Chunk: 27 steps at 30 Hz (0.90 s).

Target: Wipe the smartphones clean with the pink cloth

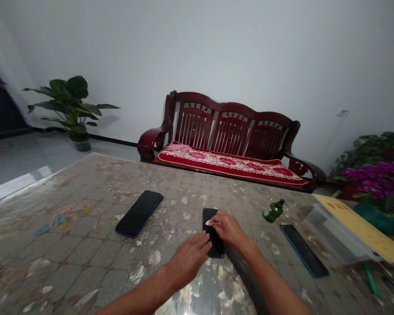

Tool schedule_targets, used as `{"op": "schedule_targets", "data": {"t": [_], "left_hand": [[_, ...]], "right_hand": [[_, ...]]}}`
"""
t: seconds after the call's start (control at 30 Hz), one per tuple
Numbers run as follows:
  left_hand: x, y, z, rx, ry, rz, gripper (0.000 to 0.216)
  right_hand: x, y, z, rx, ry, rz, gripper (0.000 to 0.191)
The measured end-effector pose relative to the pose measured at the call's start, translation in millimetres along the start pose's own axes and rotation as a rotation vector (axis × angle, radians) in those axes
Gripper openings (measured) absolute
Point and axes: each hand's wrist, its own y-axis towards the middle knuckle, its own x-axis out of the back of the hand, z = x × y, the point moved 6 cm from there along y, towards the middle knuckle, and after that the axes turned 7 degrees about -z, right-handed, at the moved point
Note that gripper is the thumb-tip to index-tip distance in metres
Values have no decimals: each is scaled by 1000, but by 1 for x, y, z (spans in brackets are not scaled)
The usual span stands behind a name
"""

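Note:
A black smartphone [217,246] lies flat on the table, screen up, between my hands. My right hand [229,228] is closed on a small pink cloth [212,222], pressed against the upper part of the screen. From the lower left, my left hand [193,253] reaches over the phone's left edge, its fingers stretched out and resting on the glass. Left of them lies a larger dark smartphone [139,213]. On the right are a small green bottle [273,212] with a black top and another dark smartphone with a blue edge [304,250].
Several coloured rubber bands [61,218] lie on the patterned tabletop [98,271] at left. A clear plastic box [338,236] under a yellow board [364,225] and purple flowers [381,181] stand at right. Beyond the table are a wooden bench [233,127] and a potted plant [72,103].

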Motion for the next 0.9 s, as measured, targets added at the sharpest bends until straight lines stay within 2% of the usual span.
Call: {"op": "schedule_targets", "data": {"t": [0.17,0.23,0.4,0.5,0.57,0.67,0.8,0.9], "left_hand": [[9,1,-3,0,-38,-22,32],[12,1,-3,1,-45,-24,33],[13,1,-3,10,-47,-32,30],[15,3,-1,-15,-74,-44,27],[19,6,2,-27,-106,-35,21],[29,18,13,12,-137,-24,20],[46,44,36,93,-77,-117,27],[44,67,46,-4,-37,-43,42]], "right_hand": [[4,21,-6,-132,-135,-74,24],[1,25,-3,-140,-143,-88,24],[-6,9,11,-18,-5,-17,25],[-5,-1,9,-54,60,25,17],[1,-4,3,-123,83,-29,17],[8,-6,-4,-181,70,-114,21],[8,-14,3,-90,87,-56,25],[8,-21,8,-62,232,-28,16]]}}
